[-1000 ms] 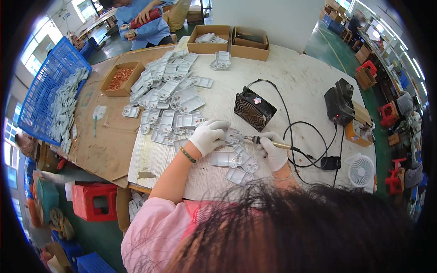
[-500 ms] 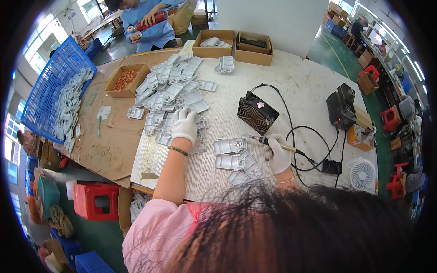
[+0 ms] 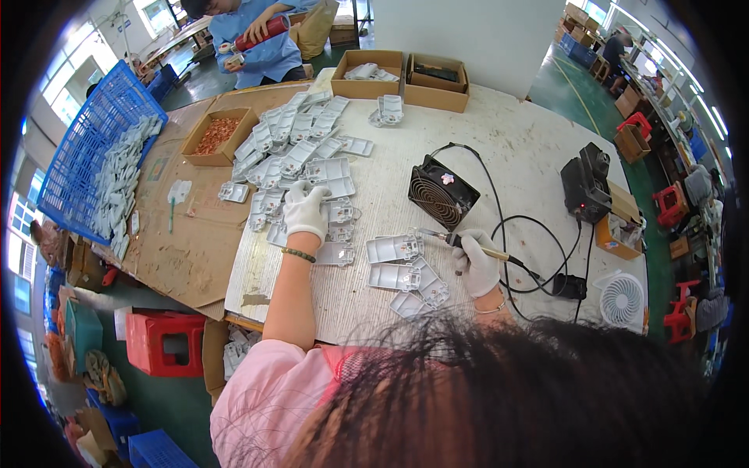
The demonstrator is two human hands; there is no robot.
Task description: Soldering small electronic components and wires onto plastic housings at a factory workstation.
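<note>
My gloved left hand (image 3: 306,210) has its fingers curled at the lower left edge of a light grey plastic casing (image 3: 331,176), at the near side of a heap of similar casings (image 3: 282,129). More casings lie under and beside this hand, partly hidden by it. My gloved right hand (image 3: 477,264) is wrapped round a soldering iron (image 3: 493,253), its tip pointing left. Near that tip, a casing with small metal parts (image 3: 390,249) lies on the white table. Just below it are another casing (image 3: 392,276) and a few overlapping ones.
A black fan (image 3: 441,192) stands beyond the iron, whose cable loops right, near a black soldering station (image 3: 585,183). A small white fan (image 3: 622,299) is at the right edge. On the left are a box of copper-coloured pieces (image 3: 217,136) and a blue basket (image 3: 94,156). A co-worker stands opposite.
My left hand has shifted slightly left and nearer me. The casing at its fingers has turned straighter, and another casing below the hand shows more. My right hand holds the iron almost still.
</note>
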